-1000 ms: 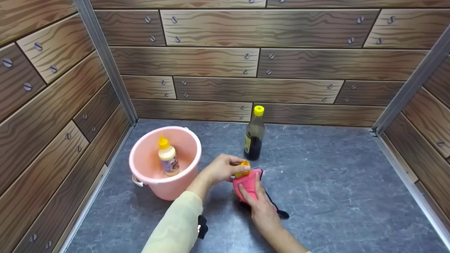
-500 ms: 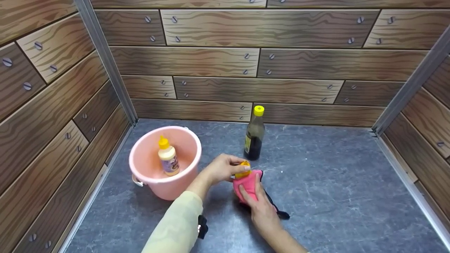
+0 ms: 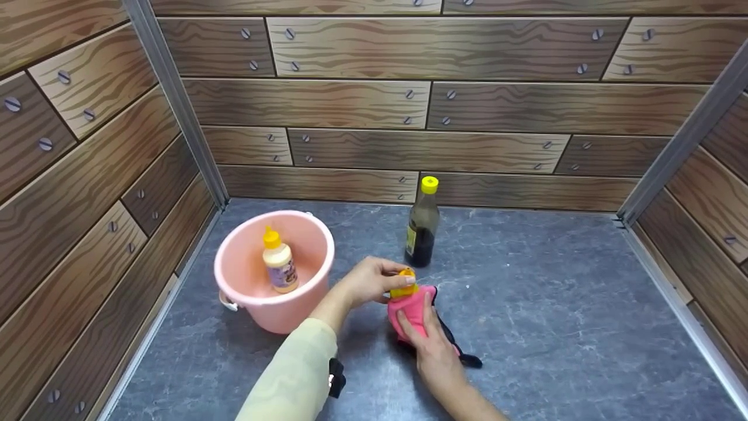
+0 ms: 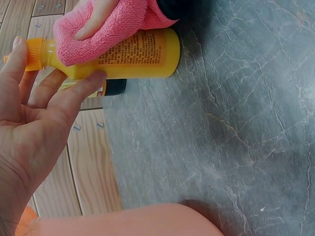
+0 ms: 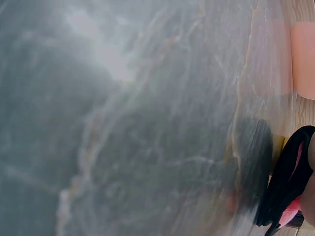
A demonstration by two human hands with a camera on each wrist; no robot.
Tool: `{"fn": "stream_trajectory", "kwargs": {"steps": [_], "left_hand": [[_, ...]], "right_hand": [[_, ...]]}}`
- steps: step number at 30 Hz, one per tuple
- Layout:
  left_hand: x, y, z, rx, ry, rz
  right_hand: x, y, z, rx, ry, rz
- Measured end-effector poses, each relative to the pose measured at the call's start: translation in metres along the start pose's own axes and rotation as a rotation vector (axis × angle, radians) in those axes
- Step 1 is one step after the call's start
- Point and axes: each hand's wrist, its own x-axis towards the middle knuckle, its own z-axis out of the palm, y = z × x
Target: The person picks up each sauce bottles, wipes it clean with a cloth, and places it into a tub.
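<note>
"How is the bottle (image 4: 142, 54) held?"

"The left hand (image 3: 374, 280) has thumb and fingers closed on its cap (image 4: 34, 54), the lower fingers against its side. The right hand (image 3: 438, 356) grips the cloth (image 3: 412, 310) round the body, just below that pinch. Whether the base touches the table (image 3: 555, 292), I can't tell."

"What makes for a good wipe?"

"I'd keep the cap pinch firm and turn the bottle from there while the cloth stays snug. Long strokes towards the base should cover more than dabbing. Loose folds could snag, so gather them under the palm, and mind the dark bottle (image 3: 423, 231) just beyond the left fingertips. The bucket (image 3: 274, 300), left of that hand, looks well out of the way."

"Anything different from half a second ago?"

"Little. The cloth's upper edge sits slightly lower, baring more yellow under the cap. The left hand's hold looks the same."
</note>
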Motion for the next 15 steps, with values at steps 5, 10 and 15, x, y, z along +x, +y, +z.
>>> {"fn": "stream_trajectory", "kwargs": {"steps": [5, 10, 15], "left_hand": [[0.001, 0.000, -0.001, 0.004, 0.000, -0.001], [0.001, -0.001, -0.001, 0.007, 0.001, -0.007], [0.001, -0.001, 0.001, 0.002, 0.006, -0.006]], "right_hand": [[-0.001, 0.000, 0.000, 0.000, -0.027, 0.009], [-0.004, 0.000, 0.000, -0.007, -0.036, 0.018], [-0.010, 0.003, 0.002, -0.009, -0.059, 0.024]]}}
